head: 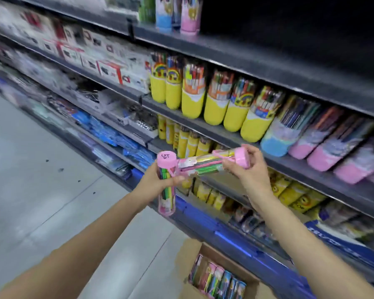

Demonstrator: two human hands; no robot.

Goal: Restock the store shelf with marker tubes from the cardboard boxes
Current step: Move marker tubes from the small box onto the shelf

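My left hand point(160, 180) grips an upright clear marker tube with a pink cap point(166, 186). A second pink-capped marker tube point(205, 166) lies almost level, held by my right hand point(244, 169) near its cap end. The two tubes touch in front of the store shelf point(289, 162). On that shelf stand yellow tubes point(214, 111), one blue tube point(274, 143) and pink tubes point(320, 156), all leaning. An open cardboard box point(216, 275) on the floor below holds several more tubes.
Grey shelf boards run from upper left to right. A top shelf carries blue and pink tubes point(177, 16). Lower shelves hold yellow packs point(188, 143) and blue packets. White boxed goods point(99, 57) fill the left. A grey tiled floor point(41, 190) spreads at left.
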